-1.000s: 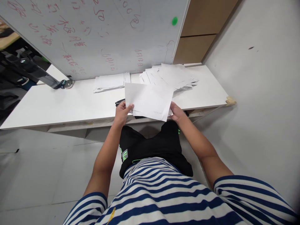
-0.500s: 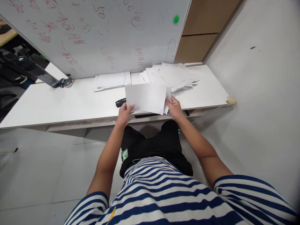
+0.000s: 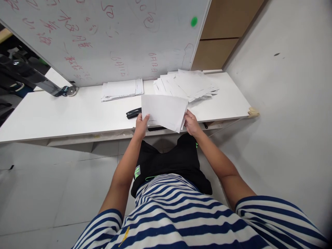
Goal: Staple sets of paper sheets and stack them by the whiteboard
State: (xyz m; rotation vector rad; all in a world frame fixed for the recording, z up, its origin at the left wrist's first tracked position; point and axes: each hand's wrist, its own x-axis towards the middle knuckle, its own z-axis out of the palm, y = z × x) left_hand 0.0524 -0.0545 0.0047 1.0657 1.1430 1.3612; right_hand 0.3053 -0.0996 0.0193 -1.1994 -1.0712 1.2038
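Note:
Several sheets of white paper (image 3: pixel 164 110) are held up over the front edge of the white desk (image 3: pixel 64 116). My left hand (image 3: pixel 141 126) is closed on their left edge, thumb on top. On the right edge, my right hand (image 3: pixel 191 123) pinches the sheets, whose corners are slightly fanned out. Just left of the papers lies a black stapler (image 3: pixel 133 113), partly hidden behind them. Behind the held sheets is a loose, messy pile of papers (image 3: pixel 192 84). A neater paper stack (image 3: pixel 121 90) rests to its left.
A whiteboard (image 3: pixel 103 41) with red writing and a green magnet (image 3: pixel 194 21) stands along the back of the desk. At the left end lies a grey stick-like device (image 3: pixel 44 81). A wall (image 3: pixel 285 86) closes off the right side. Under the desktop runs an open shelf (image 3: pixel 77 139).
The held papers have dropped a little and tilted, with their right edges closer together. My left hand has shifted slightly right and my right hand slightly lower.

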